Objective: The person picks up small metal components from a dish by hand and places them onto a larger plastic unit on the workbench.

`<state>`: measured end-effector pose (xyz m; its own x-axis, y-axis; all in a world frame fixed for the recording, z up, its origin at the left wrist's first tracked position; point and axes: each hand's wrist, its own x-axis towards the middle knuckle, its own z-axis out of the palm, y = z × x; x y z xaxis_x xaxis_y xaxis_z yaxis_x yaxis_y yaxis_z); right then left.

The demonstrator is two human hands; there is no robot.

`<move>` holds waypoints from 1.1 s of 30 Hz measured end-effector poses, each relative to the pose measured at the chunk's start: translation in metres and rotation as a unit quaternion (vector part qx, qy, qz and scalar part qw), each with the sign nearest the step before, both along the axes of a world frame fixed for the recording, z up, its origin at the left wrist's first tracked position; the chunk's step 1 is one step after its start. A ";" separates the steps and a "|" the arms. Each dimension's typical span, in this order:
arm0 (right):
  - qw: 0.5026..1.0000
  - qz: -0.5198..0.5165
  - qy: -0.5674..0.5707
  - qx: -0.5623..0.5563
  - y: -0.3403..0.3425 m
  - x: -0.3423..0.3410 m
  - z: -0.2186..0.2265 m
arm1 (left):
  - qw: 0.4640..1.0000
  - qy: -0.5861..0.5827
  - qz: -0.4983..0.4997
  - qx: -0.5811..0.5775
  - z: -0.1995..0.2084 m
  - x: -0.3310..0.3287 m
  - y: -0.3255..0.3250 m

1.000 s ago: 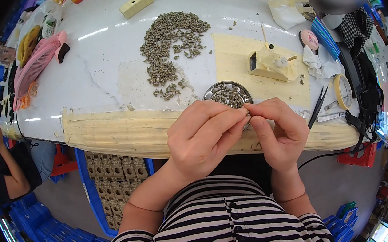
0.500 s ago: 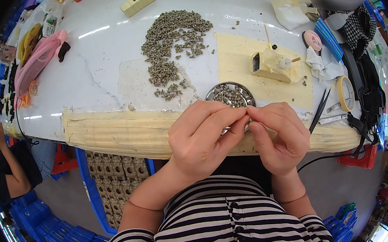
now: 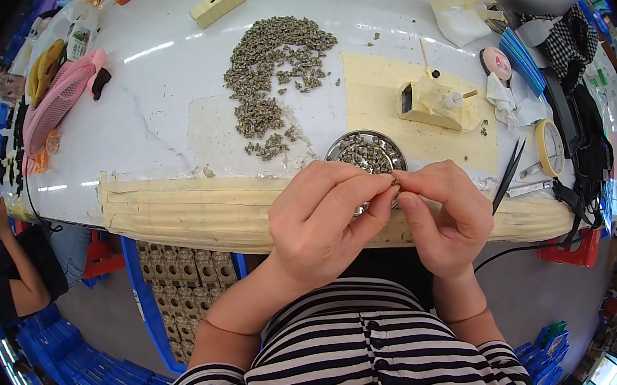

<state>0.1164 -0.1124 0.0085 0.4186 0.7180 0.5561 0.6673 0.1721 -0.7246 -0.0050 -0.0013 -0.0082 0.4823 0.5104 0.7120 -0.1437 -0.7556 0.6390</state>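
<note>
A small metal part [image 3: 395, 182] sits at the meeting fingertips of my two hands, mostly covered by them. My left hand [image 3: 319, 218] is closed, pinching it between thumb and index finger. From the other side my right hand [image 3: 446, 215] is curled, its index fingertip against the part and its thumb just below. Directly beyond the fingers stands a round metal dish [image 3: 397, 145] with many similar small metal pieces [image 3: 364, 150] in it. Farther off, a big loose pile of small metal pieces [image 3: 258, 70] is spread on the white table [image 3: 155, 88].
To the right are a tape-wrapped block with sticks [image 3: 435, 108], black tweezers [image 3: 509, 179] and a tape roll [image 3: 549, 151]. A pink mesh item [image 3: 62, 105] lies left. Below the padded table edge [image 3: 190, 212] is a blue crate of metal blocks [image 3: 182, 281]. Another person's arm [image 3: 21, 260] shows far left.
My right thumb and index finger have parted slightly, and a bit more of the small metal part shows between the fingertips. Both hands otherwise stay in place.
</note>
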 end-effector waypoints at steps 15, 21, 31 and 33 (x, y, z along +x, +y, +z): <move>1.000 -0.003 -0.003 -0.006 0.003 0.000 -0.002 | 1.000 -0.010 -0.012 -0.003 0.001 0.000 0.002; 0.999 0.008 0.043 -0.023 0.001 0.001 -0.001 | 1.000 0.002 -0.010 -0.002 0.001 -0.001 0.002; 0.999 -0.011 -0.027 0.031 0.002 -0.001 -0.002 | 0.999 0.030 0.009 -0.022 0.001 -0.001 -0.001; 0.999 -0.020 -0.028 0.016 0.002 -0.001 -0.001 | 0.999 0.030 0.008 -0.024 0.002 -0.002 -0.001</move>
